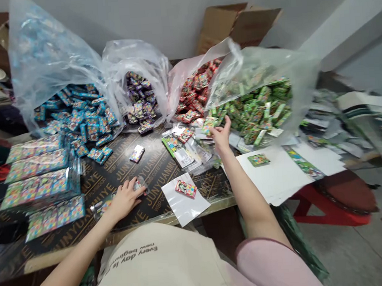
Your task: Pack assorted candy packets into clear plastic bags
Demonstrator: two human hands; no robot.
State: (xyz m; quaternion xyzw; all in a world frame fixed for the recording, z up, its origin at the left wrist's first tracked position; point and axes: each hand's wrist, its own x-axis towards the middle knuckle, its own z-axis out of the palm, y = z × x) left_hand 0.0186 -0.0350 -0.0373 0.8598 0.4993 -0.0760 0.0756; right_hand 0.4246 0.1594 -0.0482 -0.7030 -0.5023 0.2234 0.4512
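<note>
My left hand (125,200) is low over the dark printed board, its fingers closed around a small packet in clear plastic (142,184) that they partly hide. Farther right, my right hand (221,135) pinches a small green box (209,125) at the mouth of a clear bag of green boxes (257,112). Between the hands, a red box (186,188) lies on a white sheet (175,205). A pale box (137,153) rests alone on the board. Behind it are flat clear packets (192,156) with another red box (185,135) on top.
Open bags of blue boxes (87,111), purple boxes (140,98) and red boxes (197,90) line the back. Wrapped stacks of boxes (40,184) stand at left. White sheets (275,176) with a green box (258,159) overhang the right edge, near a red stool (339,198).
</note>
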